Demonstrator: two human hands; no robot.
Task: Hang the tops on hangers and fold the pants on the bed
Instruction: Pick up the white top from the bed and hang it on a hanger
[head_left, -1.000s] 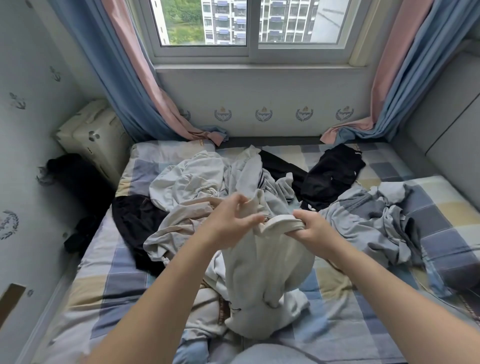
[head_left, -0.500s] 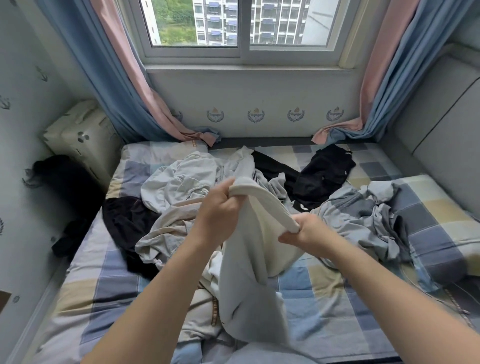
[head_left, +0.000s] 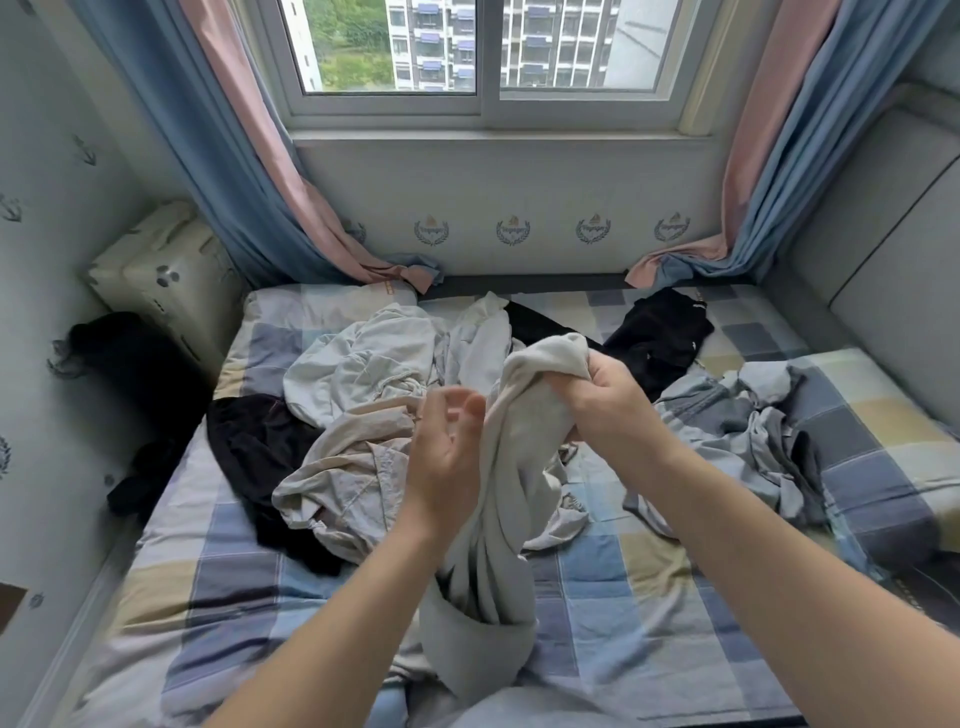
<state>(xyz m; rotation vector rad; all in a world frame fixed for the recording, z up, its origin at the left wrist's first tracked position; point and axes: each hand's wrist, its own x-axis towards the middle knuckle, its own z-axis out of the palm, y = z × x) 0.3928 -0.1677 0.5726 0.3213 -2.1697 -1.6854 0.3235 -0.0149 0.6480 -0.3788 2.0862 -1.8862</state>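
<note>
Head view: the right hand (head_left: 597, 400) is clenched round the bunched upper end of a pale grey garment (head_left: 498, 519), just above the centre of the frame. The rest of the cloth hangs down in a twisted column to the lower centre, where its end rests on the checked bed (head_left: 623, 597). The left hand (head_left: 447, 457) stands just beside the column on its left, fingers loosely curved and holding nothing. It is blurred, so I cannot tell whether its fingertips brush the cloth.

The garment looks like a light, soft knit. It has no stiffness of its own, so from one fist it sags and ropes up instead of showing its shape. It should be neither fragile nor slippery, and a plain pinch will hold it. The better grip is probably two hands set apart along a firm sewn edge, such as a waistband, hem or shoulder seam. The cloth would then fall open flat, and the free left hand is well placed to run down the column and find such an edge.

Behind it, across the middle of the frame, lies a heap with a beige garment (head_left: 353, 467) at left centre and a black garment (head_left: 660, 338) to the upper right. A grey-blue garment (head_left: 753, 431) lies at the right. No hanger shows anywhere in the frame.
</note>
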